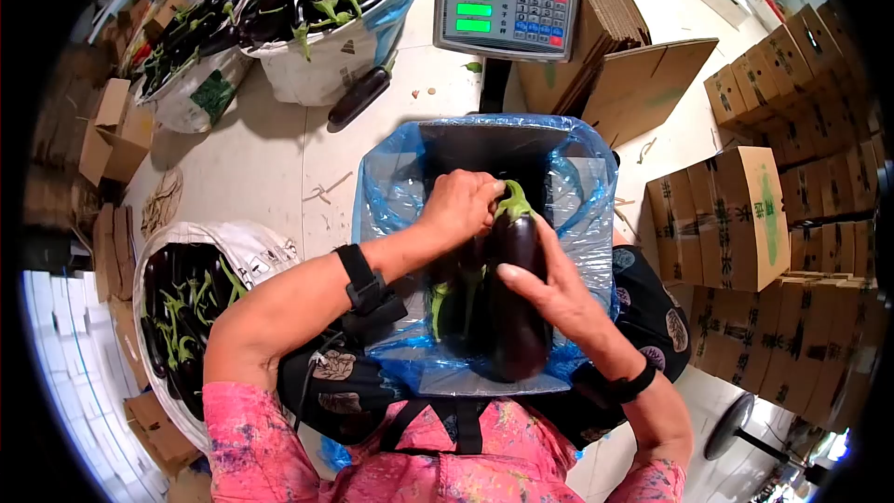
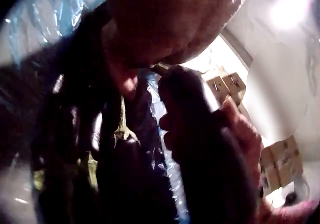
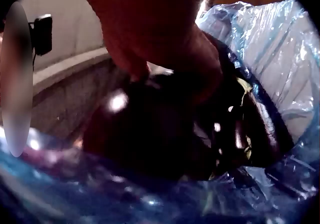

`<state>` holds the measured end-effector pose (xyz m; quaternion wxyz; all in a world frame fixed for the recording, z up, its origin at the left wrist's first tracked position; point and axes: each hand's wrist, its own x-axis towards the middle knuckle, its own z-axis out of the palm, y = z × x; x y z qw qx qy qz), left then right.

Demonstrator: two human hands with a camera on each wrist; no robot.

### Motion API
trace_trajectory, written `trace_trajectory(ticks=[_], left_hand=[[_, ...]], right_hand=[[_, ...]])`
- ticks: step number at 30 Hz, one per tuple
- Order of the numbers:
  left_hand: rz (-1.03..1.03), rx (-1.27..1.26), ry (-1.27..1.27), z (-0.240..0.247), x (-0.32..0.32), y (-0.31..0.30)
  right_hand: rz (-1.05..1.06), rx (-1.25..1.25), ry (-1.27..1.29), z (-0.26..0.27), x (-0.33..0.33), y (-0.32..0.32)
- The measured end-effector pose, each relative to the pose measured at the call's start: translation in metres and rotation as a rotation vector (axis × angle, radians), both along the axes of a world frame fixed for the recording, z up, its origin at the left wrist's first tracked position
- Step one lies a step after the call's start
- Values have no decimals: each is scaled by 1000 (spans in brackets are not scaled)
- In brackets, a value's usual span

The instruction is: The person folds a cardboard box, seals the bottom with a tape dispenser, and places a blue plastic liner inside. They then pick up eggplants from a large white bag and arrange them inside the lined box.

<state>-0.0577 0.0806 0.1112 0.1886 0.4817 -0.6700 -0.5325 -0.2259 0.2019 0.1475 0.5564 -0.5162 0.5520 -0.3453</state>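
A large dark purple eggplant [image 1: 520, 317] lies lengthwise over the front of a box lined with blue plastic [image 1: 587, 177]. My right hand [image 1: 562, 291] grips it from the right, thumb across its top. The left hand [image 1: 463, 211] has curled fingers at its green stem [image 1: 514, 201], over the middle of the box. In the left wrist view, a fingertip of that hand also overlaps the stem of another eggplant [image 2: 131, 154] below. Several more eggplants [image 1: 452, 303] lie side by side in the box, partly hidden by the left hand and the held eggplant.
Beyond the box stands a scale display [image 1: 507, 16] with green readouts, beside folded cardboard [image 1: 643, 84]. White sacks of eggplants [image 1: 307, 70] stand at back left, one loose eggplant [image 1: 361, 96] on the floor. Another full sack [image 1: 251, 247] is at left; stacked cartons [image 1: 717, 219] line the right.
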Motion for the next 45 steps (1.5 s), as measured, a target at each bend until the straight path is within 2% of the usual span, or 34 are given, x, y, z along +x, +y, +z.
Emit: trace_trajectory(ticks=[1,2,3,5,7,8,11,12,15,19,20,23,24,27,28,30,34,38,41,43,45], left_hand=[[46,235,19,-5,-1,-5],[107,348,174,-2,-1,-7],[136,431,171,1,2,-12],[66,435,171,4,9,-15],[-199,-62,-208,-1,8,-7],[-161,-132,-155,-7,8,5],[-56,10,1,-26,0,13],[-7,-25,22,-32,-5,15],[56,272,146,-36,-7,14],[131,408,314,-31,-10,16],[148,359,306,-38,-9,17],[111,193,195,-49,1,8],[105,161,153,-49,3,5],[137,38,147,-52,-1,3],[123,87,100,-53,-3,1],[108,181,5,-61,-4,-3],[33,29,-117,-59,-14,29],[83,116,-88,-54,-12,22],[92,14,-218,-63,-18,23],[6,21,-327,-54,-24,19],[-72,8,-378,-52,-25,16]], right_hand=[[14,-10,100,-8,8,1],[27,-69,170,-12,13,2],[36,-129,239,-17,17,3],[32,-152,256,-33,20,4],[19,-141,265,-45,25,5],[2,-151,298,-52,29,4],[-61,-155,371,-62,34,5],[-81,-143,371,-63,36,4],[-48,-109,410,-60,36,-1],[26,-104,465,-58,33,-6],[22,-172,581,-61,32,-5],[193,-215,855,-18,20,-10],[146,-330,855,-20,12,-7],[192,-206,812,-25,-16,-2],[205,-246,783,-27,-21,1],[236,-241,778,-17,-18,5],[273,-396,738,-20,-14,8],[338,-441,720,-27,-12,4],[407,-541,730,-35,4,1],[433,-512,805,-37,14,3],[352,-575,858,-31,14,9]])
